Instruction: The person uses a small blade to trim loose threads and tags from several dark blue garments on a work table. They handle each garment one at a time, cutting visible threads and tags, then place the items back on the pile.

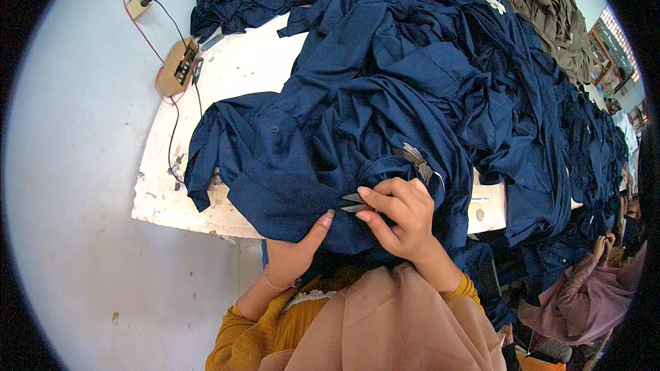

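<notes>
Dark navy cloth, apparently a garment point(275, 172), lies spread over the near edge of the table in front of me. My left hand point(295, 253) grips its near edge, the thumb on top and the fingers hidden beneath the cloth. In my right hand point(404, 216) is a pair of thread snips point(354, 208), the two short grey blades parted and pointing left. Their tips are close to the cloth, just right of my left thumb; whether they touch it I cannot tell. Pale leaf-shaped pieces point(414, 156) show on the cloth beyond my right hand.
More navy garments point(412, 34) are heaped across the white table point(254, 62), with a brown-grey pile point(540, 0) at the far right. A wooden socket box point(177, 66) with cables sits at the table's left edge, by the wall. To the right, another person point(577, 295) handles dark cloth.
</notes>
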Motion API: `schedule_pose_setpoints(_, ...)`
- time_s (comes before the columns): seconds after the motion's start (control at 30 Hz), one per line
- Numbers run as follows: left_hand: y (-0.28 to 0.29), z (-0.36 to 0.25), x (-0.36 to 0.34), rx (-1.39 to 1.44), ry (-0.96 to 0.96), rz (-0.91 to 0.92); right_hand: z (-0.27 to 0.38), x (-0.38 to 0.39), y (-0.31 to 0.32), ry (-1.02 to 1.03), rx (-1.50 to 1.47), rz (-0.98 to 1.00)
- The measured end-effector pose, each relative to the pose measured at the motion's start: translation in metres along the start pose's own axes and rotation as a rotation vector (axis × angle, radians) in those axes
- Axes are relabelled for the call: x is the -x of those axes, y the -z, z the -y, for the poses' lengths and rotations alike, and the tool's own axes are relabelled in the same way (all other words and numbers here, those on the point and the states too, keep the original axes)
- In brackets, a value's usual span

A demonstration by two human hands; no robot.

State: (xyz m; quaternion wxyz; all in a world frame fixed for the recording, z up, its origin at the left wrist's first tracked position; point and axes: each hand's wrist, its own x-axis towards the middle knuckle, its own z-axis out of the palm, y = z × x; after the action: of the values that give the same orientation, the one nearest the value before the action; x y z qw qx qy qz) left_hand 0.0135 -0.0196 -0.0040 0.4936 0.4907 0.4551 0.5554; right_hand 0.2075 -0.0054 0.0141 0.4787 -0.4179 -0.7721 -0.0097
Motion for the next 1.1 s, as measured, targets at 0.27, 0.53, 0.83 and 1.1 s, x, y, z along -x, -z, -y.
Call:
schedule_pose_setpoints(0.27,-0.002,0.0,0.002,-0.113,-0.17,0.101,0.011,-0.013,-0.009,0.21,0.227,-0.013)
schedule_pose_setpoints(0.53,0.002,0.01,0.001,-0.184,-0.311,0.101,0.014,-0.012,-0.013,0.178,0.198,0.016)
schedule_pose_setpoints(0.83,0.003,0.014,0.001,-0.244,-0.35,0.11,0.017,-0.013,-0.013,0.182,0.208,0.018)
schedule_pose_setpoints(1.1,-0.001,0.017,-0.002,-0.292,-0.419,0.082,0.015,-0.013,-0.013,0.173,0.196,0.012)
